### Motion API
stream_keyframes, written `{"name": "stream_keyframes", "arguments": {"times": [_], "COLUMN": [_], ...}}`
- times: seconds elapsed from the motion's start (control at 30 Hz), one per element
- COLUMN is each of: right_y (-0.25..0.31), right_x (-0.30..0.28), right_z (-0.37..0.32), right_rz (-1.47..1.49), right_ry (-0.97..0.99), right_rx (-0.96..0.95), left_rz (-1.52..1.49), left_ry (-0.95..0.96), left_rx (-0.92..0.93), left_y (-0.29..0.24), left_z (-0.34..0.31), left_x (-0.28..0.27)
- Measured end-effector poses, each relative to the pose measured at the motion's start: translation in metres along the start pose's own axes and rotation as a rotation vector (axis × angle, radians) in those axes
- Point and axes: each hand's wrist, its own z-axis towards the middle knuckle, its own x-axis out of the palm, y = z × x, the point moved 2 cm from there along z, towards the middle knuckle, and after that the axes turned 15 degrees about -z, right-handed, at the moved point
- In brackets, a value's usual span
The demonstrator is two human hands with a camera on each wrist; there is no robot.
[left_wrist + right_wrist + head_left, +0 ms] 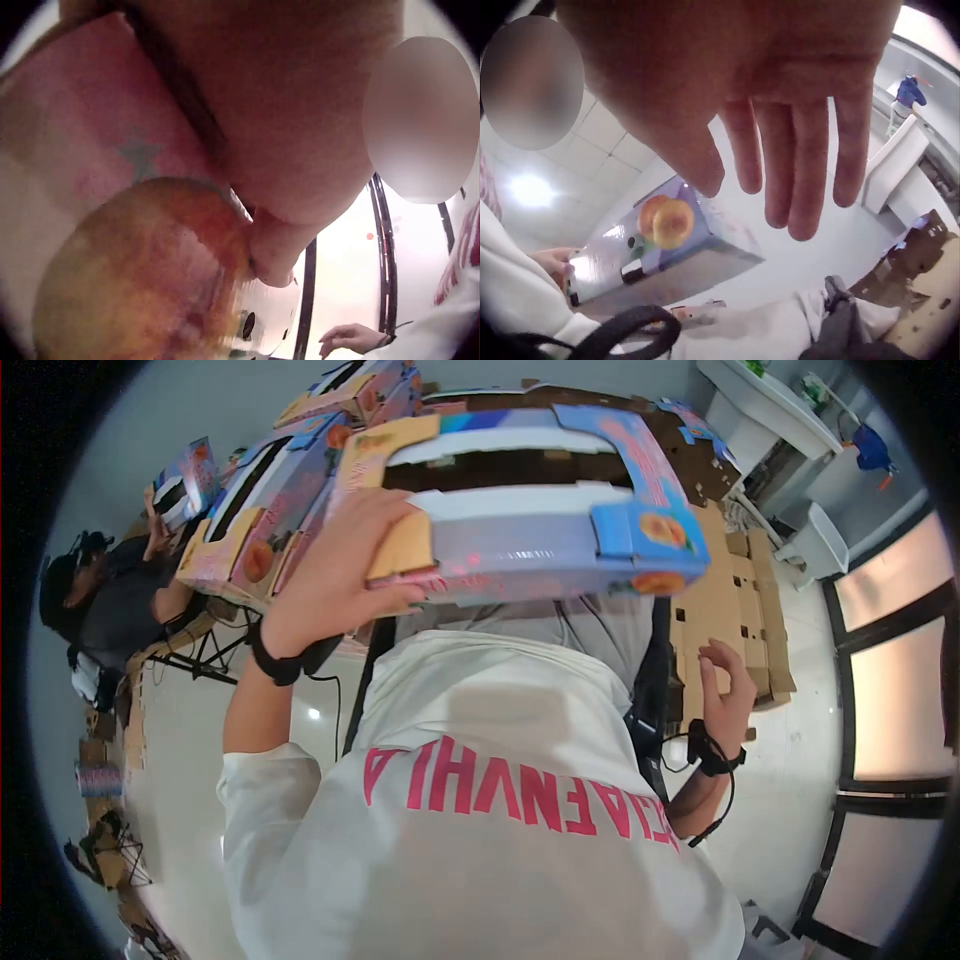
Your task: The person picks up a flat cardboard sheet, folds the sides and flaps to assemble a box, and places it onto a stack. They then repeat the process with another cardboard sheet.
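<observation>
A printed cardboard box point(510, 545) with fruit pictures and a long opening in its top is held up in front of the body. My left hand point(335, 565) grips its left end, thumb on the near side and fingers over the top. Close up in the left wrist view, the left hand point(277, 112) lies against the box's printed side point(142, 262). Away from the box, at the right of the body, is my right hand point(728, 695), holding nothing. In the right wrist view the fingers of the right hand point(765, 97) hang loosely extended, with the box point(660, 240) beyond.
More printed boxes point(270, 510) stand at the left. Flat brown cardboard point(735, 595) lies at the right, below a white sink point(770, 405). A person in dark clothes point(125, 595) sits at the far left, handling another box point(190, 485).
</observation>
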Motion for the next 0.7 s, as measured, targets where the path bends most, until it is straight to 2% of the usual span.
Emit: {"name": "stream_keyframes", "arguments": {"times": [0.13, 0.23, 0.33, 0.53, 0.7], "right_y": [0.019, 0.019, 0.049, 0.083, 0.079], "right_x": [-0.009, -0.009, -0.012, 0.005, 0.024], "right_z": [-0.002, 0.003, 0.015, 0.049, 0.066], "right_rz": [0.027, -0.013, -0.057, -0.166, -0.086], "right_ry": [-0.039, -0.096, -0.108, 0.000, 0.083], "right_rx": [0.033, -0.029, -0.259, -0.499, -0.570], "left_rz": [-0.039, 0.002, 0.028, 0.169, 0.250], "left_ry": [0.212, 0.195, 0.156, 0.139, 0.096], "left_rx": [0.002, 0.002, 0.014, -0.042, -0.023], "left_y": [-0.004, -0.007, -0.008, -0.014, -0.012], "left_z": [0.020, 0.024, 0.021, 0.019, 0.016], "left_x": [0.053, 0.070, 0.074, 0.079, 0.088]}}
